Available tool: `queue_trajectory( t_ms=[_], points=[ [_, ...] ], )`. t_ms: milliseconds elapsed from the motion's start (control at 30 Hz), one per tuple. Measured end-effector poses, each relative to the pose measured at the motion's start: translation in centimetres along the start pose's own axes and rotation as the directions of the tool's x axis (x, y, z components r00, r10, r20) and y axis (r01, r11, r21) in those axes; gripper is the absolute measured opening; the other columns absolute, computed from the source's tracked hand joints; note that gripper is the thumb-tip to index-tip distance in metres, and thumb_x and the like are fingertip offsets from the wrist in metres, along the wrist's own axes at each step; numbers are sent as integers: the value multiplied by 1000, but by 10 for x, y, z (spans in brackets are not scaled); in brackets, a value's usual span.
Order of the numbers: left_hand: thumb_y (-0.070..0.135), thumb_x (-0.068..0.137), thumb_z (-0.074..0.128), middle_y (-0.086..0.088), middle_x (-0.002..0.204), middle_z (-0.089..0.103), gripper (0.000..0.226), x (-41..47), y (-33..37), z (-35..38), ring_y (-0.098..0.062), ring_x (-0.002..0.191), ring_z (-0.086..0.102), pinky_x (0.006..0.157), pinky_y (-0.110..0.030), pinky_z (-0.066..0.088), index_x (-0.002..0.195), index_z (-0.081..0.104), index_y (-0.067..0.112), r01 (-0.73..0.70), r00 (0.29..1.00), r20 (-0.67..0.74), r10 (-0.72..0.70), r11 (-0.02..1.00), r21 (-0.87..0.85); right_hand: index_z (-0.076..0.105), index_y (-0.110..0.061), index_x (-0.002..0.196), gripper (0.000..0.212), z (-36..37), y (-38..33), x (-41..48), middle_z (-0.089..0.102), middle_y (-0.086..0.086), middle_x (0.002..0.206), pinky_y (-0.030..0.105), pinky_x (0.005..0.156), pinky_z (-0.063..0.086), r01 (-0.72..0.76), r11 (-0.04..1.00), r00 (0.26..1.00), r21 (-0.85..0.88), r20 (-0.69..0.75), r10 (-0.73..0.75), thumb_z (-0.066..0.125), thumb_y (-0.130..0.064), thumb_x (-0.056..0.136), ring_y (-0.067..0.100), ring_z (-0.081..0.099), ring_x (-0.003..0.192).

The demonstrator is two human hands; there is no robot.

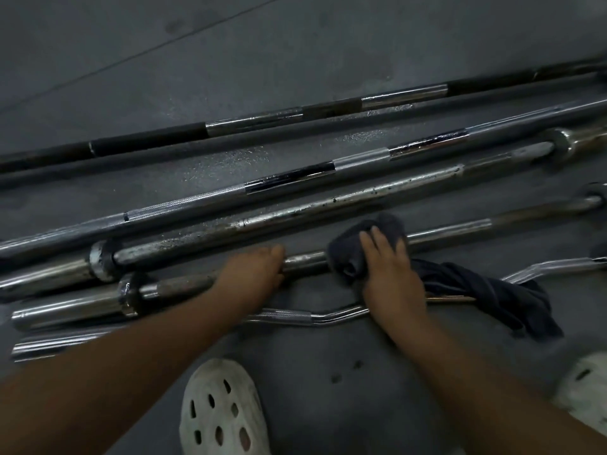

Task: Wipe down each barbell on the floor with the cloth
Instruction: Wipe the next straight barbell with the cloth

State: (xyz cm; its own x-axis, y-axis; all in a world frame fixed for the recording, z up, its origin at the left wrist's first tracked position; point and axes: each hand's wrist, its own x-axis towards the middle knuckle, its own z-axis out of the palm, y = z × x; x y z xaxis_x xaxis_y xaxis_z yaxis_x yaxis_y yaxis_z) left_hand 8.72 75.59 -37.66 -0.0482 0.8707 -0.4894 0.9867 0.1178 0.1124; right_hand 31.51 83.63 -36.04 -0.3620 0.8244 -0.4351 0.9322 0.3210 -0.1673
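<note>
Several barbells lie side by side on the grey floor, slanting up to the right. My left hand (254,269) grips the shaft of a short chrome barbell (450,229) near its left collar. My right hand (391,274) presses a dark grey cloth (353,249) wrapped over that same shaft, just right of my left hand. The rest of the cloth trails to the right across the floor and over a curl bar (295,315) that lies nearest to me.
Beyond the held bar lie a spotted chrome barbell (345,200), a knurled barbell (295,183) and a black-and-chrome barbell (256,121). Wet patches show on the floor (230,165) between them. My white perforated clogs (223,408) stand near the bottom edge.
</note>
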Motion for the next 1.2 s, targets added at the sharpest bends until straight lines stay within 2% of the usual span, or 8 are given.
queue_trajectory(
  t_ms=[200, 367, 533, 700, 867, 1000, 1067, 1200],
  points=[
    [44, 87, 63, -8, 106, 69, 28, 28, -7, -12, -26, 97, 64, 74, -27, 45, 102, 64, 20, 30, 944, 323, 72, 954, -298, 11, -36, 156, 81, 8, -40, -17, -2, -15, 164, 43, 99, 48, 363, 932, 924, 8, 122, -362, 49, -8, 90, 28, 1, 151],
    [52, 91, 55, -5, 108, 65, 35, -7, 6, 12, -29, 98, 63, 70, -34, 42, 107, 49, 22, 81, 993, -87, -83, 996, -26, 24, -28, 154, 79, 1, -9, -3, 12, -10, 164, 51, 108, 41, 45, 998, 999, 54, -19, -44, 59, -11, 86, 35, 6, 149],
    [45, 86, 66, -6, 114, 68, 36, 26, -17, -2, -25, 102, 64, 80, -29, 48, 114, 59, 23, 25, 954, 291, 67, 954, -300, 16, -34, 156, 81, 13, -49, -20, 1, -14, 165, 44, 96, 50, 473, 881, 872, 11, 140, -470, 50, -5, 88, 30, 5, 151],
    [53, 88, 59, -5, 107, 64, 35, -2, -4, 16, -28, 97, 62, 74, -35, 46, 101, 47, 23, 33, 996, -83, -41, 995, -95, 15, -29, 156, 82, 8, -14, -9, 6, -10, 165, 51, 100, 47, 64, 997, 998, -39, -11, -65, 56, -12, 88, 37, 15, 148],
    [58, 81, 68, -5, 110, 69, 48, 26, -17, -5, -24, 101, 64, 77, -28, 48, 112, 63, 22, 62, 941, 335, 47, 949, -309, 18, -33, 156, 80, 11, -34, -20, 2, -13, 165, 44, 94, 52, 463, 886, 879, -29, 141, -455, 49, -6, 87, 31, 8, 151],
    [62, 83, 62, -2, 102, 67, 43, 2, -13, 5, -26, 93, 64, 66, -31, 41, 104, 52, 27, 79, 997, -9, -82, 986, -147, 14, -31, 157, 83, -1, 12, -3, 4, -11, 165, 47, 104, 45, 48, 999, 999, -19, -23, -48, 54, -10, 87, 34, 11, 149],
    [53, 88, 59, -4, 101, 67, 35, -11, -3, 13, -29, 91, 64, 67, -34, 43, 102, 49, 23, 66, 987, -140, -76, 995, -77, 12, -28, 157, 85, 5, -4, -6, 2, -9, 166, 47, 109, 41, 22, 1000, 1000, -13, -21, -22, 56, -10, 87, 39, 8, 149],
    [56, 83, 68, -4, 101, 66, 35, 16, -15, -7, -22, 87, 60, 68, -28, 41, 89, 53, 24, 82, 950, 313, 13, 954, -288, 12, -35, 156, 86, 9, -27, -13, 2, -15, 164, 43, 97, 50, 393, 918, 916, -50, 104, -386, 54, -7, 87, 30, 7, 151]
  ],
)
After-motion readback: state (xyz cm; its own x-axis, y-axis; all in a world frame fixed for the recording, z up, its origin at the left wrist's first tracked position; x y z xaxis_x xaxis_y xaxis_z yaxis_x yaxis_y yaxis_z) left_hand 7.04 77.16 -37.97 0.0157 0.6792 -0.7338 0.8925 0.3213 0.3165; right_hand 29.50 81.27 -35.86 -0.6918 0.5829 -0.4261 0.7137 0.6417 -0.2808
